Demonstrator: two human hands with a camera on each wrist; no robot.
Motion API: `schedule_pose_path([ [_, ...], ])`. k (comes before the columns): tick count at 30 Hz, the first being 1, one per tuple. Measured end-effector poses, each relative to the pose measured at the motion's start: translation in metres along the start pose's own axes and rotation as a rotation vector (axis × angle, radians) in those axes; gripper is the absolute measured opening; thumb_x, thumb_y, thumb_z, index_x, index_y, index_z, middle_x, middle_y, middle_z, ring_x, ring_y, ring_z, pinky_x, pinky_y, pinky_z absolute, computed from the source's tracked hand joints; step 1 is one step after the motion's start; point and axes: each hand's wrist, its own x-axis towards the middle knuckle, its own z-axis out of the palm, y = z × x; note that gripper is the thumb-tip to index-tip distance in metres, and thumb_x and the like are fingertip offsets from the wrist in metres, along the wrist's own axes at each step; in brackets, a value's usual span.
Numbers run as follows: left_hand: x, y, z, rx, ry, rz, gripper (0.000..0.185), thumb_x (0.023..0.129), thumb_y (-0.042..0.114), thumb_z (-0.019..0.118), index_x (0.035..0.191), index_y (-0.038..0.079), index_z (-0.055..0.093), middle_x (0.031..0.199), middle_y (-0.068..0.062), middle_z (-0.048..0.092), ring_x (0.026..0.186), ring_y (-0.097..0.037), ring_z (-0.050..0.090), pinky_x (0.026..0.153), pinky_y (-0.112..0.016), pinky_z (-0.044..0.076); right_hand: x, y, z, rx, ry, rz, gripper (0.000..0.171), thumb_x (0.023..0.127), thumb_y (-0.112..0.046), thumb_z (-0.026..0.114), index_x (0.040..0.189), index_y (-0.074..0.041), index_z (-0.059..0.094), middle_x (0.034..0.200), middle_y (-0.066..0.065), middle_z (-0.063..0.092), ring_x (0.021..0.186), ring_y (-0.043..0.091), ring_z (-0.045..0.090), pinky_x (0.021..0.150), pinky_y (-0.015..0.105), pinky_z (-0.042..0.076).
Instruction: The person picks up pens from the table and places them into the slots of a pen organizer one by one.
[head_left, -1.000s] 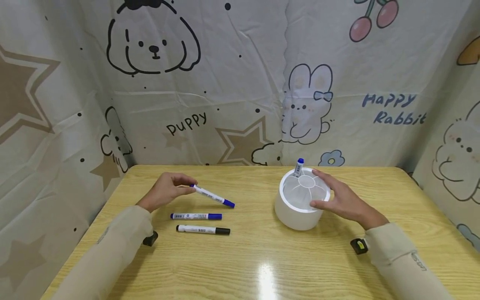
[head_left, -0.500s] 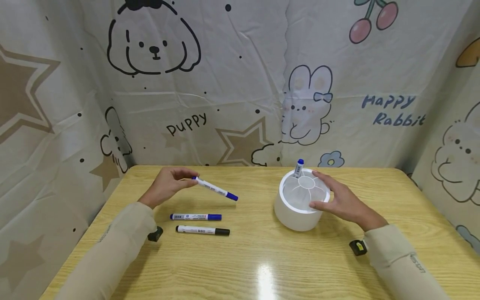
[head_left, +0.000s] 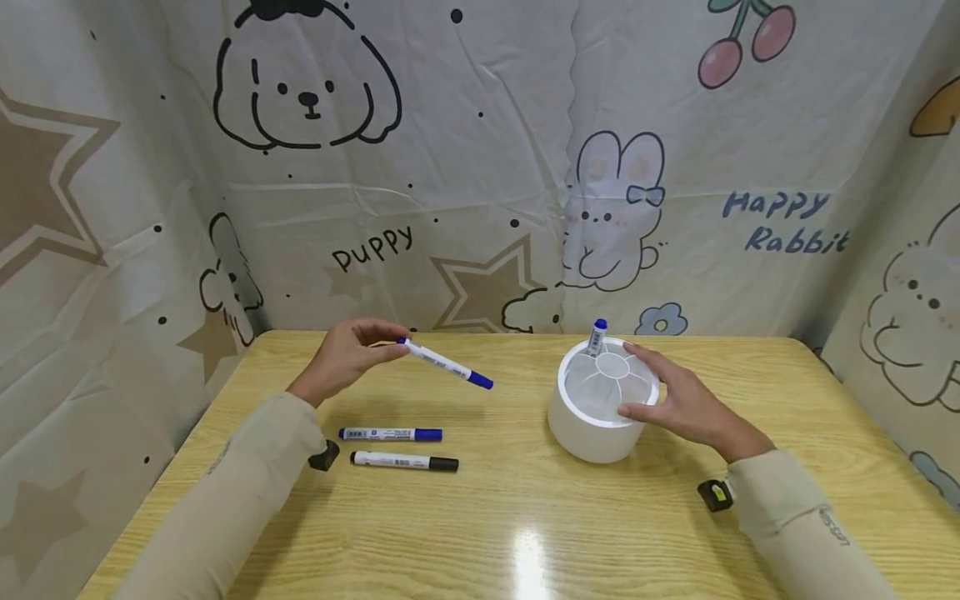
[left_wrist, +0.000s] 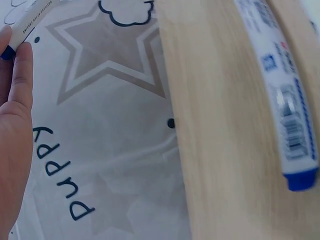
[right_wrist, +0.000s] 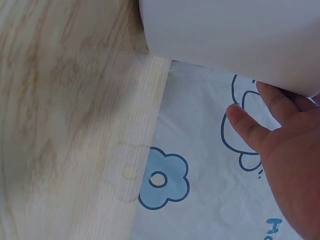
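My left hand pinches a blue-capped white marker by its tail end, between thumb and fingers. The marker slants through the air over the table, cap pointing down to the right. In the left wrist view the same marker shows at the upper left corner. On the right, a round white pen holder with thin dividers stands upright. Around its right side, my right hand grips, thumb at the front rim and fingers at the back. Another blue-ended marker leans in a back compartment of the holder.
Below my left hand, a blue-capped marker and a black-capped marker lie side by side on the wooden table. A printed curtain hangs along the table's back edge and both sides.
My left hand has lifted the blue-capped marker and carried it up, back and slightly to the right. My right hand and the pen holder have stayed in place.
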Motion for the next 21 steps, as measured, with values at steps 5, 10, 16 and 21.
schedule_pose_path([
  [5,0.002,0.008,0.002,-0.027,-0.009,0.047,0.034,0.088,0.015,0.079,0.115,-0.004,0.071,0.111,-0.008,0.072,0.099,-0.014,0.067,0.083,-0.027,0.057,0.0,0.001,0.001,-0.008,-0.005,0.009,0.095,0.083,-0.038,0.082,0.156,-0.006,0.03,0.155,0.028,0.033,0.136,0.051,0.037,0.104,0.072,0.032],
  [10,0.003,0.015,0.005,-0.046,-0.003,0.054,0.033,0.088,0.014,0.079,0.114,-0.005,0.07,0.111,-0.007,0.072,0.099,-0.014,0.067,0.082,-0.027,0.057,0.001,0.001,0.001,-0.01,-0.004,0.006,0.096,0.083,-0.038,0.082,0.156,-0.005,0.03,0.155,0.028,0.033,0.137,0.051,0.036,0.104,0.072,0.032],
  [16,0.008,0.021,0.01,-0.076,0.002,0.078,0.029,0.088,0.011,0.078,0.113,-0.004,0.071,0.108,-0.005,0.073,0.097,-0.014,0.068,0.083,-0.03,0.058,0.001,0.0,0.0,-0.009,-0.013,0.009,0.096,0.083,-0.038,0.083,0.156,-0.006,0.029,0.155,0.027,0.032,0.136,0.051,0.036,0.104,0.072,0.032],
  [21,0.013,0.026,0.019,-0.117,0.017,0.091,0.027,0.088,0.004,0.077,0.112,-0.006,0.071,0.106,-0.006,0.073,0.095,-0.012,0.069,0.081,-0.028,0.058,0.001,0.0,-0.001,-0.012,-0.011,0.01,0.096,0.083,-0.038,0.082,0.157,-0.006,0.029,0.155,0.028,0.032,0.136,0.052,0.036,0.103,0.072,0.033],
])
